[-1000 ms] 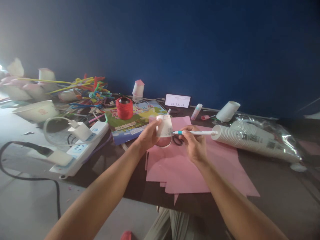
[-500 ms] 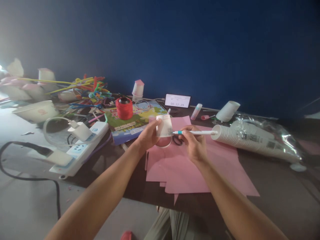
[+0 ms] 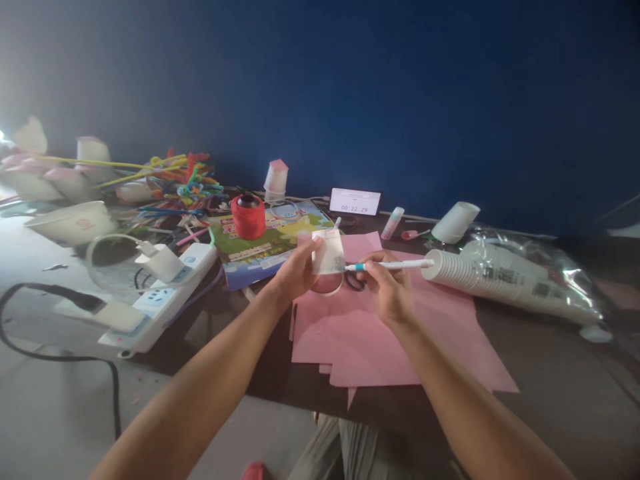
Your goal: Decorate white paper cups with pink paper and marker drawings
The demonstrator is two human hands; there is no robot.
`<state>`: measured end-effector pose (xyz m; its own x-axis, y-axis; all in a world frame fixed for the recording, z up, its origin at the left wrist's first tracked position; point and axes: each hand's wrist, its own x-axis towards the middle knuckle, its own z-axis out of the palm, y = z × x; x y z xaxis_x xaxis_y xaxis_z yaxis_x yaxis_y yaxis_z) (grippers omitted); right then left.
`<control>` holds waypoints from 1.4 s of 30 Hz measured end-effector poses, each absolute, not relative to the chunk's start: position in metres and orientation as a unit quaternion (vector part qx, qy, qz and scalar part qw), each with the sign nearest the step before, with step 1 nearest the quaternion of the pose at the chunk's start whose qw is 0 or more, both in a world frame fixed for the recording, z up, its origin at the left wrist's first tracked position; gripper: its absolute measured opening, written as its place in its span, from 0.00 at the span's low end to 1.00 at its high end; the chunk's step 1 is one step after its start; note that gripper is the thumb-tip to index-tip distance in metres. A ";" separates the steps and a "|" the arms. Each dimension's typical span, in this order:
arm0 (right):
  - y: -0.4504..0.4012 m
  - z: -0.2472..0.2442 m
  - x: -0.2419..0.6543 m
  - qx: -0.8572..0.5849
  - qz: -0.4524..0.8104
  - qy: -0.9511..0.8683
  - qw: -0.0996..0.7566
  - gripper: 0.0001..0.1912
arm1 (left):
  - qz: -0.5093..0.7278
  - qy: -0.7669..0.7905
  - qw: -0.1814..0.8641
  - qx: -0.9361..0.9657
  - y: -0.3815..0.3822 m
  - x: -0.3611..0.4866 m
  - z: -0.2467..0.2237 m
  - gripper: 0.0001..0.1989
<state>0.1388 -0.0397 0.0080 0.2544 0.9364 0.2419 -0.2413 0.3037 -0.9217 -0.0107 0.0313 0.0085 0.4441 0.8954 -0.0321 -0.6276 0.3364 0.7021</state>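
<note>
My left hand [image 3: 297,269] grips a white paper cup [image 3: 328,253] by its left side, above the pink paper [image 3: 385,347]. Small dark marks show on the cup's lower right side. Between the fingers of my right hand [image 3: 387,290] lies a white marker [image 3: 400,265] with a teal band, its tip pointing left at or very near the cup wall. Below the cup, a round pinkish shape [image 3: 327,285] with a pale rim shows in part. Dark scissor handles [image 3: 355,280] peek out between my hands.
Left stand a power strip [image 3: 165,293] with plugs, a red thread spool [image 3: 249,217] on a colourful pad [image 3: 270,250], and a heap of pipe cleaners [image 3: 187,177]. Behind are a phone timer [image 3: 355,202] and a glue stick [image 3: 393,223]. Stacked paper cups [image 3: 495,277] in plastic lie right.
Both hands stay almost where they were, with the cup and marker still held. The marker tip stays by the cup's lower right side, and the marks there look slightly different.
</note>
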 end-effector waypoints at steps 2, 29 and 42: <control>-0.040 0.011 0.138 -0.403 0.432 -0.410 0.695 0.04 | 0.479 0.209 0.795 0.308 0.031 -0.011 0.009 0.12; -0.037 0.010 0.139 -0.422 0.426 -0.386 0.701 0.04 | 0.467 0.206 0.808 0.295 0.030 -0.010 0.013 0.11; -0.032 0.011 0.138 -0.403 0.418 -0.352 0.734 0.17 | 0.455 0.207 0.805 0.319 0.031 -0.014 0.011 0.15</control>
